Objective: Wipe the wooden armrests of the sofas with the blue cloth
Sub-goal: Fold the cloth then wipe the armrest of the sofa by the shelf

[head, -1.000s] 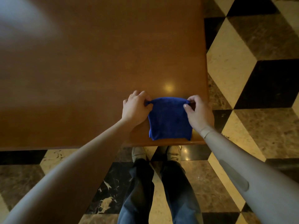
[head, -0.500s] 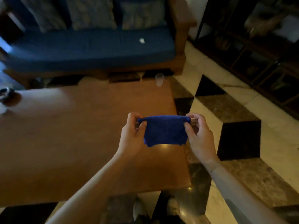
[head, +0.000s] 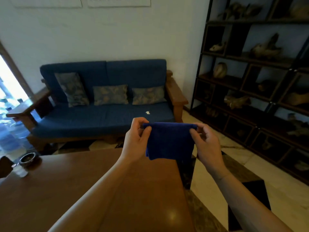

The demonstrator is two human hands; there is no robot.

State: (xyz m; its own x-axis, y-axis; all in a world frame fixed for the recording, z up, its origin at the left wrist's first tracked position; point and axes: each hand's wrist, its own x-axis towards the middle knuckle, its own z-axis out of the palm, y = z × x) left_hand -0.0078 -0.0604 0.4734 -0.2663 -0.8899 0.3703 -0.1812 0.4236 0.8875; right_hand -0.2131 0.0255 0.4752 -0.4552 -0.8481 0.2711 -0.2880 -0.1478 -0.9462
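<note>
A folded blue cloth (head: pixel 168 141) hangs in the air between my hands, above the far right corner of the wooden table (head: pixel 83 185). My left hand (head: pixel 136 141) pinches its upper left corner and my right hand (head: pixel 206 144) pinches its upper right corner. Across the room stands a blue sofa (head: pixel 103 118) with three patterned cushions. Its right wooden armrest (head: pixel 176 93) and left wooden armrest (head: pixel 36 102) are both in sight, well beyond my hands.
A dark display shelf (head: pixel 250 81) full of ornaments lines the right wall. A metal ashtray (head: pixel 27 158) and a glass (head: pixel 20 170) sit at the table's left. Checkered stone floor (head: pixel 234 164) runs between table, shelf and sofa. A small white scrap (head: pixel 147 112) lies on the sofa seat.
Both hands lifted the cloth off the table's near edge and hold it higher. My view has swung up from the tabletop to the sofa and wall.
</note>
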